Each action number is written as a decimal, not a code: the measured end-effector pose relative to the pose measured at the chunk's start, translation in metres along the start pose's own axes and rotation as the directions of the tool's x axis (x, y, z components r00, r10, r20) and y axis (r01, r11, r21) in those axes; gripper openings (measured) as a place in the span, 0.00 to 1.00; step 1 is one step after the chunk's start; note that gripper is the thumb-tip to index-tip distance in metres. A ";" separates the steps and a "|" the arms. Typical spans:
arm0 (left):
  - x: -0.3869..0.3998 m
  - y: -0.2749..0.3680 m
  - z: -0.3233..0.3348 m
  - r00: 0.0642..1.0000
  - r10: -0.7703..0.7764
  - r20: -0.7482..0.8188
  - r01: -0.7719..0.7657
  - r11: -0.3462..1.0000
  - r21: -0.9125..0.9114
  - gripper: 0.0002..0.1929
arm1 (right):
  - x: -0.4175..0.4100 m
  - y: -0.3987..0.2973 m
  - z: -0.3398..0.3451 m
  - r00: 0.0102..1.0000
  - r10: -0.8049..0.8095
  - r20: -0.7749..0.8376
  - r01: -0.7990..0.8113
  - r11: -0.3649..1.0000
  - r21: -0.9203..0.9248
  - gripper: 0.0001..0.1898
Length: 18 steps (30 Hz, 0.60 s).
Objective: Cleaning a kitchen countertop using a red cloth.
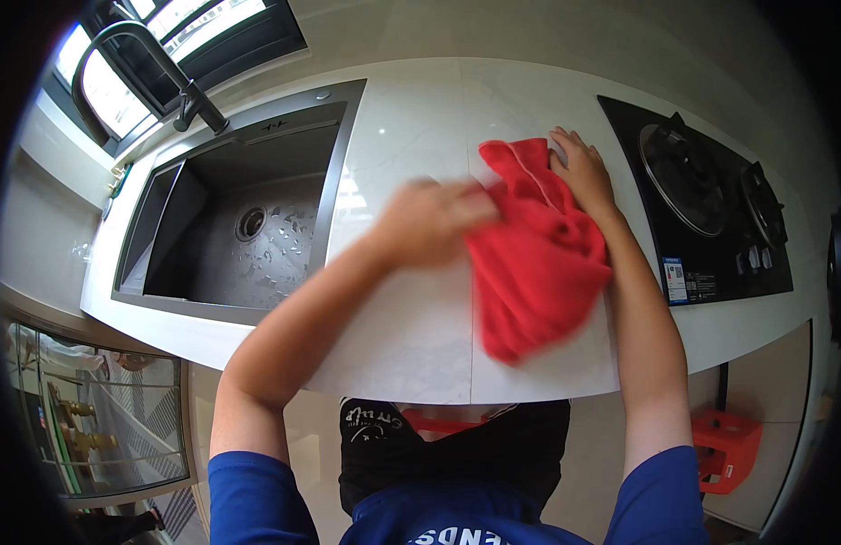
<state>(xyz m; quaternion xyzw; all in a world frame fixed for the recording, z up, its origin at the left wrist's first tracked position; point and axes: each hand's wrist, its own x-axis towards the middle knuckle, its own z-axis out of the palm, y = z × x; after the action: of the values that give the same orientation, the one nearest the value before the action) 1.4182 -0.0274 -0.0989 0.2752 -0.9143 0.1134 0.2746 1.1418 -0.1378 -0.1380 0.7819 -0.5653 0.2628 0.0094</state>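
A crumpled red cloth (540,272) lies bunched on the white countertop (407,327), its lower part slightly blurred. At the cloth's left edge, the fingers of my left hand (437,218) close on the fabric; motion blur hides the exact grip. My right hand (584,170) rests palm down on the counter against the cloth's upper right side. Its fingers are spread and point away from me, and its thumb side is partly hidden by the cloth. The right wrist and forearm touch or nearly touch the fabric.
On the left is a dark sink (270,245) with water drops around its drain, under a black faucet (189,102). A black cooktop (713,204) with a round glass lid (683,180) is on the right. Below it, a red plastic stool (727,449) stands near the cabinet.
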 end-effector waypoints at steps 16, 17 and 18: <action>0.006 0.040 -0.004 0.995 0.088 -0.036 -0.094 0.972 -0.214 0.12 | -0.003 -0.001 0.001 1.000 0.025 -0.007 -0.025 1.000 0.008 0.22; 0.008 0.051 -0.009 0.971 0.238 -0.011 -0.238 0.960 -0.147 0.12 | 0.001 -0.002 0.000 0.999 0.026 0.037 -0.026 1.000 -0.006 0.23; 0.008 0.049 -0.010 0.971 0.237 -0.009 -0.236 0.960 -0.148 0.12 | 0.000 -0.003 -0.001 0.999 0.026 0.039 -0.026 1.000 -0.005 0.23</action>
<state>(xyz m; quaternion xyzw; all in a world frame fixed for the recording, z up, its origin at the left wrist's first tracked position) 1.3891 0.0127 -0.0892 0.1433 -0.9477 0.0758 0.2750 1.1438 -0.1364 -0.1365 0.7794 -0.5761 0.2465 -0.0035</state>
